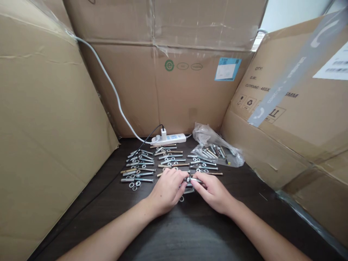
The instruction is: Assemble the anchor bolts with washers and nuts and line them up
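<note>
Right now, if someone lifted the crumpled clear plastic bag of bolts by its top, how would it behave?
The crumpled clear plastic bag would probably go limp, since its film is wrinkled and slack. It likely hangs bottom-heavy: the metal bolts lie bunched at its near end. They may slide about or spill if it is open.

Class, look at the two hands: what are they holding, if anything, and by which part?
Both hands pinch one metal bolt over the table: the left hand at its left end, the right hand at its right end.

A dark wooden table [174, 232] was walled in by tall cardboard boxes [174, 72] at left, far and right. A white power strip [169, 139] lay at the far edge.
</note>
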A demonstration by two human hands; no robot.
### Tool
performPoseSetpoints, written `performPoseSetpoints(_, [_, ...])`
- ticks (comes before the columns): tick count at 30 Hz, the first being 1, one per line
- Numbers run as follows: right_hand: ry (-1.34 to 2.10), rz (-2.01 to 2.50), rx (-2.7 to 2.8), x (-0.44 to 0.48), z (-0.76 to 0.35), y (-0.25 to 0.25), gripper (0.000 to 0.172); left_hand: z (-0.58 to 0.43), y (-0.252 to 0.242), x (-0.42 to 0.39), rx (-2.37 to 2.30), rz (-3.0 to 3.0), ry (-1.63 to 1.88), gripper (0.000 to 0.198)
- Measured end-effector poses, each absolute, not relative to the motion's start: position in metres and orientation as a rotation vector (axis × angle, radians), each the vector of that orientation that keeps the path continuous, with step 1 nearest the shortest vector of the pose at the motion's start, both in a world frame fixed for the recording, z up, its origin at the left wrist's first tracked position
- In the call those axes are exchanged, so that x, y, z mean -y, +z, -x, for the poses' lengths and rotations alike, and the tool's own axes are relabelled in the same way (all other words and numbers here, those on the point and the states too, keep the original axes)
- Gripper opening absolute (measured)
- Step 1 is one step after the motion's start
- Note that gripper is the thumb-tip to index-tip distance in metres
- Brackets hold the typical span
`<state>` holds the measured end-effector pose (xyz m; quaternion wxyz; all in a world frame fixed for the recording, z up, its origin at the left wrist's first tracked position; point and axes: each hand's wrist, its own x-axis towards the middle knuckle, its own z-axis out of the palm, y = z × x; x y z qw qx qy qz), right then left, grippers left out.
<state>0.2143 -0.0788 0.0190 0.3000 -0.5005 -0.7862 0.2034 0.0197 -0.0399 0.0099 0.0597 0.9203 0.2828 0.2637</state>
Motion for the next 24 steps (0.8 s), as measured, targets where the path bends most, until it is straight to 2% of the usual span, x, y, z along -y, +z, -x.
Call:
performPoseSetpoints(10, [0.513, 1.301, 2.092, 0.0787, -0.21, 0.0133, 0.023, -0.0199, 0.0051, 0.0384, -0.864, -2.753, 0.815, 0.016])
performPoseSetpoints(24, [0.458, 1.282, 2.129, 0.082, -0.2063, 0.0177, 0.025, -0.0194, 0.0105, 0.0421, -0.872, -2.713, 0.783, 0.029])
